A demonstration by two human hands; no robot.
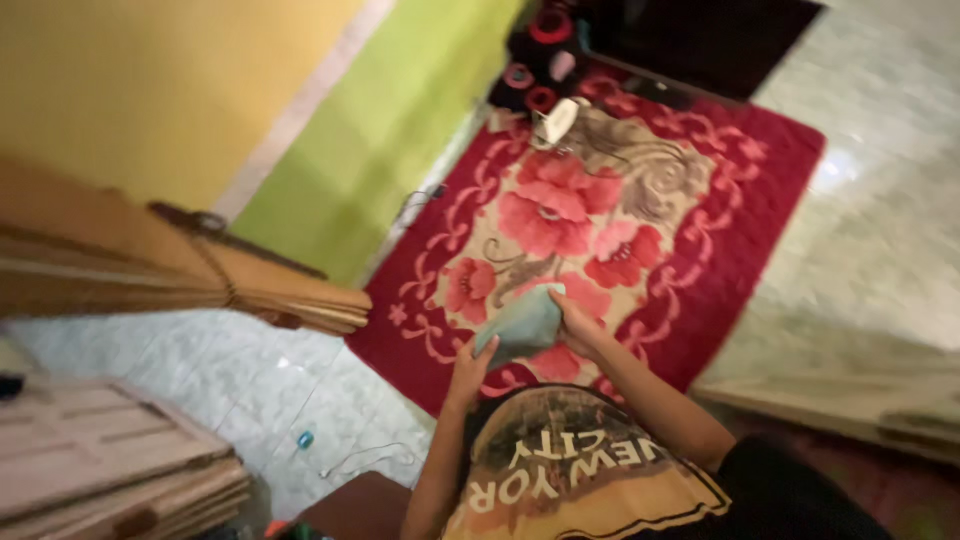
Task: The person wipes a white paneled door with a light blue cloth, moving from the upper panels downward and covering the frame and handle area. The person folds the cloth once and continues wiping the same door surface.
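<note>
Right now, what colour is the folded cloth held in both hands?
The folded cloth is pale green, seen best in the head view against the red floral rug.

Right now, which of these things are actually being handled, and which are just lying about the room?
In hand:
- pale green folded cloth, held between left hand and right hand

Lying about:
- red floral rug
- white iron on the rug's far edge
- red tape rolls
- wooden boards
- thin cable on the tiled floor

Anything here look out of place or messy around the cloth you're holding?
Nothing is spilled or damaged. Both hands, left hand and right hand, hold a folded pale green cloth above the red floral rug. A loose white cable trails across the tiled floor.
</note>
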